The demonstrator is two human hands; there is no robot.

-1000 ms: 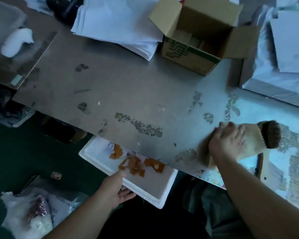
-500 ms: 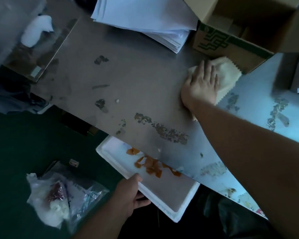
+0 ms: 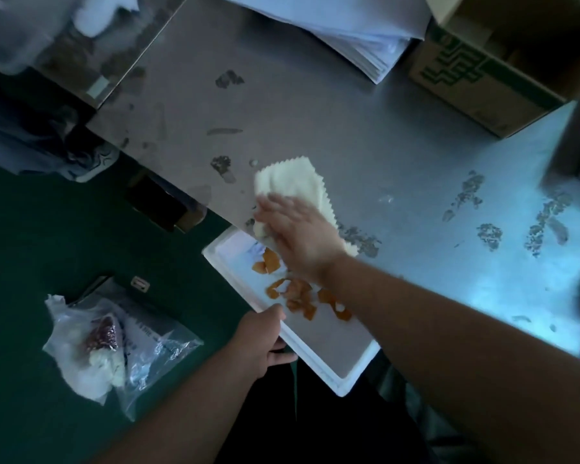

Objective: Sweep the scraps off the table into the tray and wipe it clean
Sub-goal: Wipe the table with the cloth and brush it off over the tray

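A white foam tray (image 3: 344, 380) is held below the near edge of the grey metal table (image 3: 332, 135), and my left hand (image 3: 260, 343) grips its near rim. Several orange scraps (image 3: 297, 293) lie in the tray. My right hand (image 3: 298, 236) presses flat on a cream cloth (image 3: 290, 184) with zigzag edges, right at the table's near edge above the tray. The hand is blurred by motion. A small pale scrap (image 3: 254, 162) lies on the table just left of the cloth.
A stack of white paper (image 3: 349, 25) and an open cardboard box (image 3: 503, 68) stand at the back of the table. Worn patches (image 3: 489, 234) mark its right side. On the green floor at the left lies a plastic bag (image 3: 108, 343).
My right hand has dragged the cloth from beside the cardboard box down and to the left, to the table edge over the tray. The left hand keeps holding the tray.
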